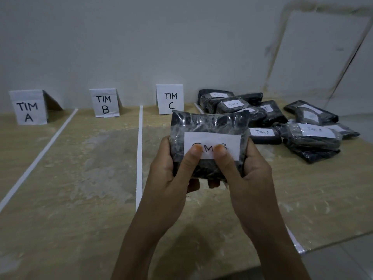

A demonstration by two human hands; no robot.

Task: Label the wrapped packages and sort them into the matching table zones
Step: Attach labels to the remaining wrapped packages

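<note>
Black, film-wrapped package [209,123] is held above the table [80,178], before the TIM C sign [170,99], its white label [213,140] facing the camera, likely so it can be smoothed. Left hand [167,178] and right hand [252,174] clasp its sides, fingers curled beneath, both thumbs [191,158] pressing the label's lower edge. Half-hidden writing seems to end in B. Labelled packages [272,118] lie piled at right.

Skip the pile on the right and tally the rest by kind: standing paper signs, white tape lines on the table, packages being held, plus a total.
Paper signs: 3 (TIM A sign, TIM B sign, TIM C sign)
Tape lines: 3 (left line, middle line, right line)
Held: 1 package, gripped by the left hand and right hand
Total: 7
</note>
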